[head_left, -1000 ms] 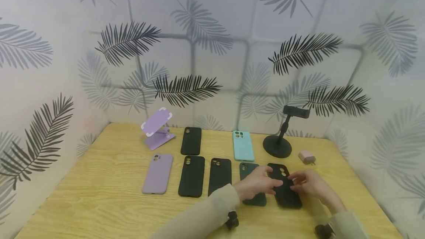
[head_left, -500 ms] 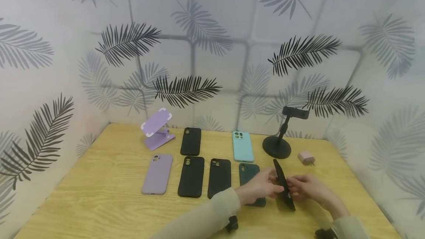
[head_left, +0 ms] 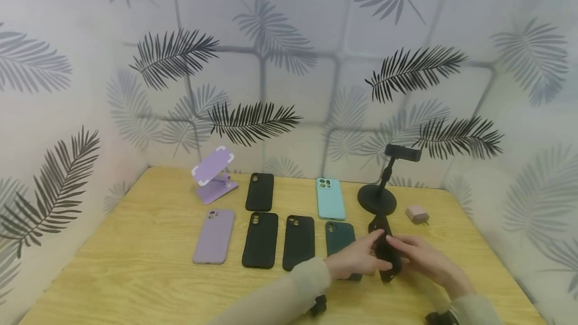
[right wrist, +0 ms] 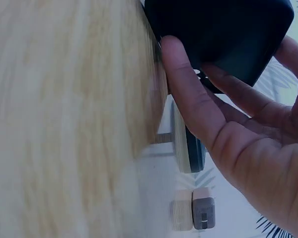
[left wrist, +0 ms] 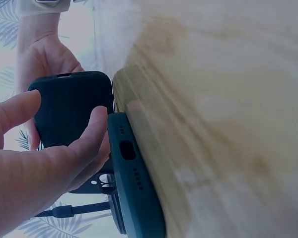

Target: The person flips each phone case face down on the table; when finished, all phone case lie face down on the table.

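Note:
Between both hands a black phone case stands raised on edge and tilted at the right of the table. My left hand holds its left side, with thumb and fingers on the case in the left wrist view. From the right, my right hand grips it, its fingers along the edge and face of the case. A dark green phone case lies flat under and beside the left hand, partly hidden. The black case's far end is partly covered by fingers.
Black phone stand stands just behind the held case, a pink charger plug to its right. A turquoise case, several black cases, a lilac case and a purple stand occupy the back and left.
The black case lay flat on the table, then was lifted onto its long edge. Now it is turned and tilted between both hands, and the right hand has shifted slightly left over it.

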Tool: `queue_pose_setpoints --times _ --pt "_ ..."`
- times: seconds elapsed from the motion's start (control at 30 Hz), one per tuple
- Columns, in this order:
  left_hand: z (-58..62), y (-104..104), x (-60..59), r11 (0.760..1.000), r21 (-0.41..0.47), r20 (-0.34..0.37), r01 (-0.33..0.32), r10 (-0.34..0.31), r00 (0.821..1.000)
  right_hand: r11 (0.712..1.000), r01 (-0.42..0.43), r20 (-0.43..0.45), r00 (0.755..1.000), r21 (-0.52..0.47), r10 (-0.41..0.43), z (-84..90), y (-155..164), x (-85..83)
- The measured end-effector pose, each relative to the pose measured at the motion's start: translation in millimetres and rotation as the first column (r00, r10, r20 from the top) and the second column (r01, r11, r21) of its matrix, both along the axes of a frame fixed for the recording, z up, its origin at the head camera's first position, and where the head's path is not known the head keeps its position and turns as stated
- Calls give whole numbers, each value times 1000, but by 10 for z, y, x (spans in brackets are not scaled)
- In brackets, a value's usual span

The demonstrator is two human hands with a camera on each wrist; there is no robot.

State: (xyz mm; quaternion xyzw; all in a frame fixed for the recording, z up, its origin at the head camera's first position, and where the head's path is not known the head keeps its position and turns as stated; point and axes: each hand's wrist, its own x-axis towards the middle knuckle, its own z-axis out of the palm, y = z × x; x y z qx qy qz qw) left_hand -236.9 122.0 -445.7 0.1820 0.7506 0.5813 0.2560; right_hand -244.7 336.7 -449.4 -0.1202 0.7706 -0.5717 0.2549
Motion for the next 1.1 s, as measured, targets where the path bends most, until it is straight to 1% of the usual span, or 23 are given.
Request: queue_pose_setpoints --times 0.07,0.23,0.27,0.47,0.73,0.83,0.97,1.1 --pt "-8 2 -8 1000 11 31 0 -1 1000 1000 8 13 1000 -22 -8 -17 2 -6" --pt "-10 -9 -26 999 45 103 -10 6 995 998 64 12 998 -24 -64 -17 18 -22" --pt "-10 -11 -24 999 40 109 -15 11 994 997 75 9 997 -22 -75 -15 21 -21" --pt "-3 -13 -13 998 -12 100 -55 56 993 992 124 -43 991 9 -124 -12 80 -9" --pt "-3 -51 -17 997 9 101 -77 76 992 979 189 -70 981 78 -184 -43 195 50" --pt "-2 -82 -28 997 33 122 -71 67 990 973 200 -81 978 112 -192 -62 218 63" --pt "-37 -110 -50 998 45 138 -52 45 989 962 215 -90 975 166 -203 -84 226 78" --pt "-68 -115 -73 997 62 147 -45 36 989 958 216 -96 975 191 -201 -87 219 79"
